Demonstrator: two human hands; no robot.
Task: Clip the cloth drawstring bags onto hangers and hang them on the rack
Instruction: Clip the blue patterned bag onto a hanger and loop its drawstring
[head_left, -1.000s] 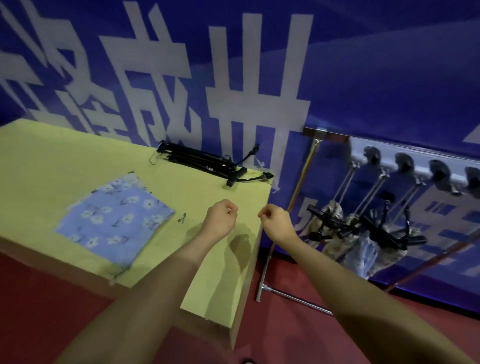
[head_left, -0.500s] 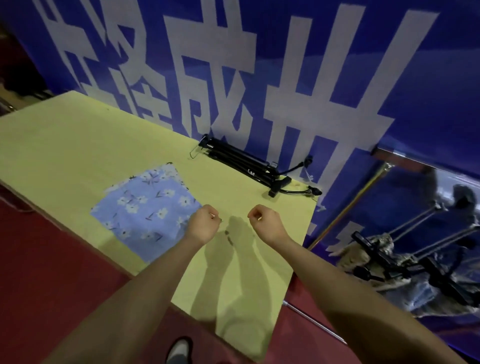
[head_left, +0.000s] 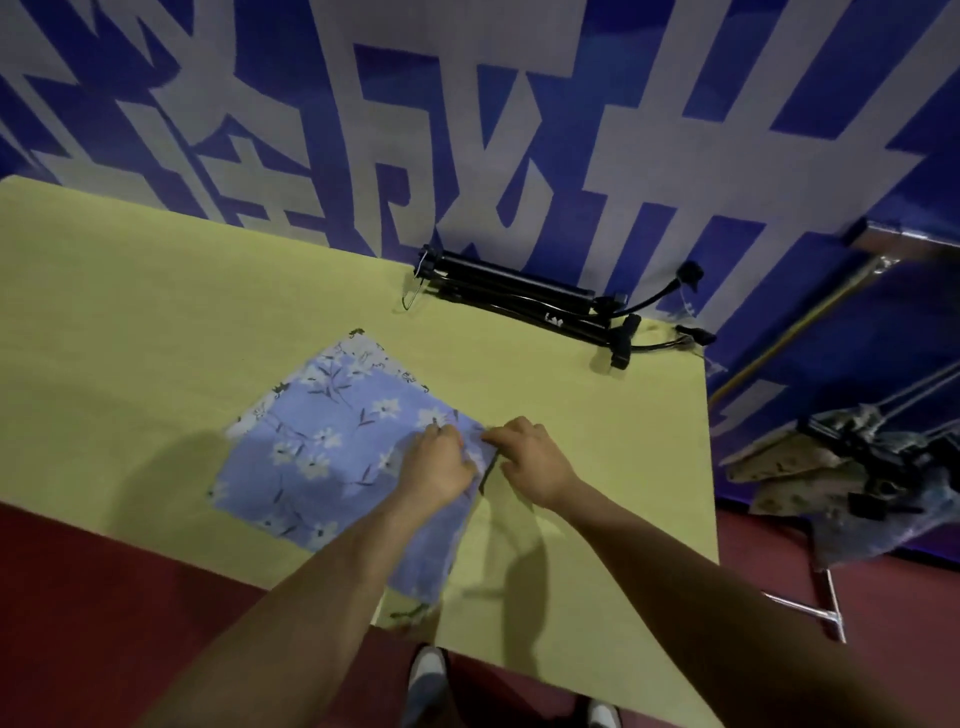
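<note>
At the bottom edge of the frame a pair of shoes (head_left: 428, 680) stands on the dark red floor (head_left: 78, 597), just below the near edge of the yellow-green table (head_left: 130, 312).

Both forearms reach up from there to the middle of the frame. The left hand (head_left: 436, 465) rests on the right-hand edge of the blue floral drawstring bag (head_left: 332, 447), its fingers curled down and bunching the cloth at that edge. The right hand (head_left: 535, 462) sits just beside it, fingers bent, pinching the same edge of the bag from the other side. A thin dark cord (head_left: 488, 475) hangs between the two hands; which hand holds it I cannot tell. The bag lies flat on the table, left of centre.

Further back, near the table's far right corner, lies a stack of black clip hangers (head_left: 524, 304). At the right of the frame, beyond the table, bags already clipped (head_left: 810, 478) hang from the rack (head_left: 810, 312). A blue banner (head_left: 519, 130) with pale characters fills the top.

The step in hand looks like picking up this bag by its edge. Next it likely needs a hanger brought from the stack and the cloth edge held taut for the clips.
</note>
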